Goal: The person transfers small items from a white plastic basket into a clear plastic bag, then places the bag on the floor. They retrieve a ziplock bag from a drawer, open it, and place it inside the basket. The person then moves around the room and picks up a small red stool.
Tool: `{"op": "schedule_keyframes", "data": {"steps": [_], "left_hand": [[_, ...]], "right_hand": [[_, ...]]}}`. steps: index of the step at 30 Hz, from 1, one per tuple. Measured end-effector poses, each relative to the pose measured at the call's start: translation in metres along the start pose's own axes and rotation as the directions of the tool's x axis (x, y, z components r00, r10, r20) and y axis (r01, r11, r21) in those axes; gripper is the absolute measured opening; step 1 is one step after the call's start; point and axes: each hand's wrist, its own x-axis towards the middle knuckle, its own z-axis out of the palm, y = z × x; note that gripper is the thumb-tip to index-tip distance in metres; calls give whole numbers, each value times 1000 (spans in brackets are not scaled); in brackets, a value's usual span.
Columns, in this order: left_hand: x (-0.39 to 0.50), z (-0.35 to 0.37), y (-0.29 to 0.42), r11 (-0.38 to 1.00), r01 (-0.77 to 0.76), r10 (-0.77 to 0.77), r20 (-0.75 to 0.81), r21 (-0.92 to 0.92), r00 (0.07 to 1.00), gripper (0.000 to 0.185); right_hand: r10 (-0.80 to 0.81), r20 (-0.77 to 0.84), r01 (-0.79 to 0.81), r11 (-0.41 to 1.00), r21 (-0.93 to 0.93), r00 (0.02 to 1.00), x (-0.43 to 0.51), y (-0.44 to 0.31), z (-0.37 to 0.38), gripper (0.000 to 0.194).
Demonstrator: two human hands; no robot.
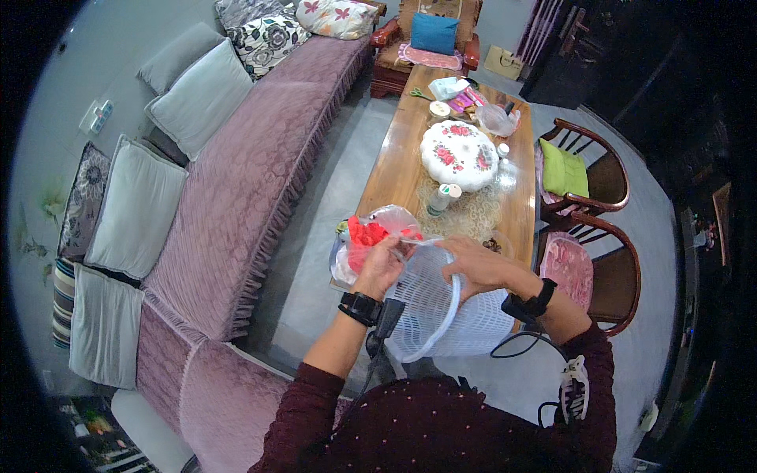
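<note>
A white slatted plastic basket (485,325) lies tipped at the near end of the wooden table, its mouth facing left. My right hand (485,266) grips the upper rim, thumb bent over it. My left hand (381,266) pinches what looks like thin clear plastic film beside the rim. Just beyond that hand, red plastic bags (368,232) and a clear plastic bag (395,217) are bunched at the table's corner. How far the film reaches into the basket cannot be told. A black band with a device sits on each wrist.
The wooden table (387,171) carries a flowered, lobed white box (458,155), small bottles (439,200), a lidded jar (439,112), green scissors (419,93) and several packets. A mauve-covered sofa (254,148) runs along the left. Two wooden chairs (615,278) stand on the right.
</note>
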Motion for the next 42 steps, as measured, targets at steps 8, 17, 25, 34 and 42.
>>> {"op": "schedule_keyframes", "data": {"steps": [8, 17, 25, 34, 42], "left_hand": [[-11, 4, 59, 991, -60, 59, 9, 121, 998, 16], [-54, 21, 96, 995, -94, 90, 131, 23, 987, 23], [-171, 38, 132, 933, -252, 256, 20, 257, 966, 35], [-284, -44, 64, 810, -391, 540, -295, 437, 788, 15], [-358, -69, -64, 664, -511, 747, -455, 546, 484, 8]], "right_hand": [[197, 3, -197, 979, 59, 980, -66, -3, 6, 45], [386, -354, -370, 922, 116, 852, -131, -44, 35, 39], [652, -416, -615, 751, 239, 634, -181, -96, 69, 34], [367, -415, -333, 930, 154, 832, -176, -90, 80, 30], [-49, -205, 53, 998, 17, 977, -146, -107, 114, 31]]}}
